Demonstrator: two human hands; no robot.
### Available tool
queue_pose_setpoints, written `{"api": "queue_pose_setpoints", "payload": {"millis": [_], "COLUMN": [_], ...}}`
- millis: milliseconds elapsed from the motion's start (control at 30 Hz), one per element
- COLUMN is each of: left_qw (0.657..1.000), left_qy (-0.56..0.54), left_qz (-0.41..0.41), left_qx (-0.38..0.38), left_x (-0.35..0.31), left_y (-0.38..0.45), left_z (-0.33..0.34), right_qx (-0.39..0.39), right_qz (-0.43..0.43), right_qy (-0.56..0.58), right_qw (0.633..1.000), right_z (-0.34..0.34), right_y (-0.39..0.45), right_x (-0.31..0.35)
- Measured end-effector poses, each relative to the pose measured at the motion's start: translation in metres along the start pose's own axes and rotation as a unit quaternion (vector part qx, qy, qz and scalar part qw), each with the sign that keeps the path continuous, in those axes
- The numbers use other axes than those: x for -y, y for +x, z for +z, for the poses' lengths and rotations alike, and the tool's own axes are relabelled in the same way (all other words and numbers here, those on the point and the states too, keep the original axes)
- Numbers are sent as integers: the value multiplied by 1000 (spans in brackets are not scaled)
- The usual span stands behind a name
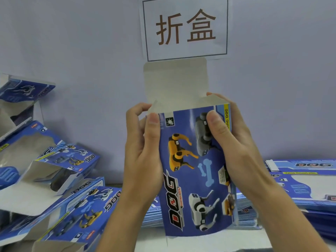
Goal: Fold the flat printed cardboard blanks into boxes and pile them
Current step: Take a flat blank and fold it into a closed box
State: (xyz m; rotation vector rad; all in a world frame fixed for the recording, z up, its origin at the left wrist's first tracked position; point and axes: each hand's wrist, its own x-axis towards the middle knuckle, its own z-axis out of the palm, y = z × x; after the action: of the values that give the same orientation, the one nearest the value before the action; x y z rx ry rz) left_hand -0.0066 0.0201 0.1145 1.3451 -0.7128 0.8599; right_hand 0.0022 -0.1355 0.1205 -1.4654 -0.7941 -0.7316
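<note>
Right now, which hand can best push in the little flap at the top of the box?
Probably the left hand. Its fingertips already touch the small side flap at the top left corner of the box. The right hand is gripping the other side, keeping it steady. The tall top flap stands open.

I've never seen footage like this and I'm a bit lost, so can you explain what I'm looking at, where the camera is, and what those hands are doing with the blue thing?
There is no machine here. The one picture comes from a camera worn on a person's head, looking forward and down, so the hands are the wearer's own. The left hand and right hand grip the sides of a blue printed box, held upright with its top flap open and standing up. The box shows toy robot dogs and the word DOG. On the left lies a loose pile of folded boxes. On the right and behind the hands sit stacks of flat blanks. On the wall hangs a paper sign with two Chinese characters.
</note>
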Motion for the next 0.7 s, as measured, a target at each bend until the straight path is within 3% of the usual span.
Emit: {"api": "queue_pose_setpoints", "payload": {"millis": [133, 267, 533, 700], "left_qw": [998, 994, 989, 995], "left_qy": [50, 75, -4, 46], "left_qz": [-39, -83, -148, -76], "left_qx": [-4, -15, 6, -51], "left_x": [9, 18, 23, 20], "left_y": [-2, -2, 4, 1], "left_z": [-1, -3, -2, 4], "right_qx": [-35, -22, -105, -88], "right_qz": [-5, -14, 18, 12], "right_qy": [-25, -19, -20, 10], "right_qw": [999, 999, 994, 996], "right_z": [5, 13, 22, 28], "right_y": [-4, -8, -10, -13], "right_x": [-8, -10, -24, -24]}}
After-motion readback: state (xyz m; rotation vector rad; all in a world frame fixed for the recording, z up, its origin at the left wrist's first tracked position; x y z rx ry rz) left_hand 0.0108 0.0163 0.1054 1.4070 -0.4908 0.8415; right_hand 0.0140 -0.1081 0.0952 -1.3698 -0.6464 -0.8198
